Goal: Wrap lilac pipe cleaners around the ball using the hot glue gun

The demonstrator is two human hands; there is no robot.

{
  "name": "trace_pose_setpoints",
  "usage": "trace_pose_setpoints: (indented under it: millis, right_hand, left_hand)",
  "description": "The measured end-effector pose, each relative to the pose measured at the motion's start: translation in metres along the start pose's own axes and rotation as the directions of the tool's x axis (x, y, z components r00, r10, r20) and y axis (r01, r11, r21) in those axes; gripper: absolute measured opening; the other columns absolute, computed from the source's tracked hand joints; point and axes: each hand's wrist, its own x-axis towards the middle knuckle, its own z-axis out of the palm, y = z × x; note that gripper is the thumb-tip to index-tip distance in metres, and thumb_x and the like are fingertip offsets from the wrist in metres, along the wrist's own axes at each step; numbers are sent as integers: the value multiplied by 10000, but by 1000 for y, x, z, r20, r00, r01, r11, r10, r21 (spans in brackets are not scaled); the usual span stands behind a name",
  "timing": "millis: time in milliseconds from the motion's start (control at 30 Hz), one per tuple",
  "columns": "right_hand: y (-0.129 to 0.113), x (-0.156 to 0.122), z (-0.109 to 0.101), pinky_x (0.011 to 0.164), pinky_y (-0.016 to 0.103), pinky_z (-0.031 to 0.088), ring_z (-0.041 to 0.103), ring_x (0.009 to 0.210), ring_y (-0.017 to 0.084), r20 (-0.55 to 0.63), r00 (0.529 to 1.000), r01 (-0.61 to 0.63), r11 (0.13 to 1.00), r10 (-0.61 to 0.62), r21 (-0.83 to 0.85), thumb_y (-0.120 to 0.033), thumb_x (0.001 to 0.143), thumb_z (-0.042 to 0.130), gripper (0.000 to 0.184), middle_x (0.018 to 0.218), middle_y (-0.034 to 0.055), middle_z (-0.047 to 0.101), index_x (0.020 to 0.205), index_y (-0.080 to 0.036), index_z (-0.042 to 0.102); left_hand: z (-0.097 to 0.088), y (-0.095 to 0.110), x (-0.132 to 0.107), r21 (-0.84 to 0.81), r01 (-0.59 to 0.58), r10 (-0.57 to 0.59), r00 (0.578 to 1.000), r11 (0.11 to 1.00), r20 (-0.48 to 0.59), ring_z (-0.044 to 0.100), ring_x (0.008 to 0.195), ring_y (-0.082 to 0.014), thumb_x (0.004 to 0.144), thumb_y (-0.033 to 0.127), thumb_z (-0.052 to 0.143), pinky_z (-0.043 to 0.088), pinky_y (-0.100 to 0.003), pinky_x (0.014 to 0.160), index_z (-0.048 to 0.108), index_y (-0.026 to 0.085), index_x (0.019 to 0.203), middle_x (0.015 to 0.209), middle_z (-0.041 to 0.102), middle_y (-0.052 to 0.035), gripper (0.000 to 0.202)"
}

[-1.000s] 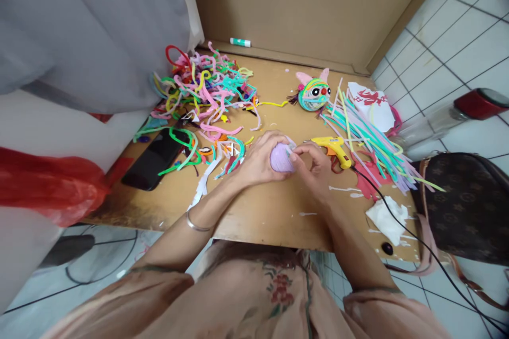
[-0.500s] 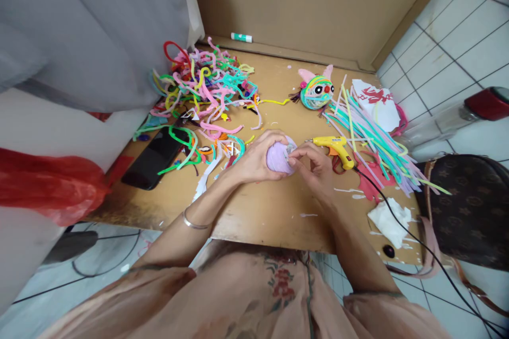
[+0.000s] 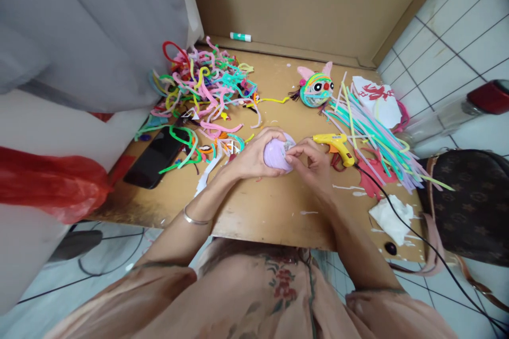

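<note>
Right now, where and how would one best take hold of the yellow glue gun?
Probably by the handle, coming from the near right: the yellow glue gun lies on its side, its handle slanting that way, the black cord leaving its end. I'd avoid the front end, which points left, close to the right hand.

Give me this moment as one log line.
left hand: around purple ball | right hand: fingers at ball's right side | yellow glue gun: on table, beside right hand | black phone: on table, left
</note>
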Motion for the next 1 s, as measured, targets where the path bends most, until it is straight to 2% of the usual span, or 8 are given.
trace_pose_setpoints:
  millis: [167,367,567,667,733,833,933,1000]
  right_hand:
    - [0,3,-2,697,312,476,565,744,156,18,1000,-18,1000,19,-25,-373,866,674,161,749,-4,580,811,-224,699]
    - [-3,3,-8,726,319,493,601,786,162,68,998,-6,999,10,-53,-338,896,630,150,821,11,634,924,-243,742]
    - [-4,0,-2,727,326,505,615,754,163,-17,1000,13,995,-15,-100,-295,883,622,117,798,7,664,880,-237,724]
    - [-1,3,-9,724,329,499,607,742,171,-134,990,18,976,-48,-218,-290,888,593,131,765,11,651,836,-225,695]
    - [7,7,-22,743,340,498,606,761,184,-262,962,-21,935,-77,-353,-296,891,563,151,778,25,646,828,-219,676]
    - [27,13,-50,835,392,498,612,849,222,-411,908,-167,833,-79,-528,-323,892,512,195,865,69,657,882,-202,663]
    - [44,16,-72,877,454,488,615,905,270,-460,888,-351,666,12,-658,-366,878,502,275,923,127,672,943,-157,667]
    - [50,15,-76,863,484,489,623,925,311,-443,889,-434,516,115,-738,-425,877,509,357,947,175,678,967,-121,673]
  left_hand:
    - [-2,0,0,6,5,-5,1000,1000,12,541,1242,-285,633,268,783,419,-481,1094,494,225,1135,1296,536,-109,580]
    - [-4,0,0,7,6,-6,1000,1000,9,545,1217,-267,649,249,738,422,-457,1091,482,227,1133,1269,551,-92,547]
    - [-2,-1,0,0,4,-4,1000,1000,1,565,1191,-272,640,271,738,441,-463,1064,501,236,1121,1249,567,-87,537]
    - [-2,-3,0,-29,11,-11,1000,1000,-13,562,1209,-278,633,288,750,433,-468,1074,513,230,1112,1265,562,-95,539]
    - [-3,-6,0,-42,23,-24,1000,999,-20,561,1217,-280,627,302,758,426,-469,1083,519,222,1107,1275,562,-101,543]
    - [-4,-10,0,-65,40,-42,999,997,-25,562,1220,-282,624,327,766,425,-467,1085,521,212,1106,1286,565,-110,552]
    - [-5,-16,0,-110,76,-80,996,991,-38,567,1204,-284,605,343,777,444,-459,1061,519,203,1117,1281,570,-116,591]
    - [-5,-18,0,-148,98,-104,994,984,-37,578,1182,-277,591,345,790,461,-443,1041,520,198,1120,1279,570,-114,611]
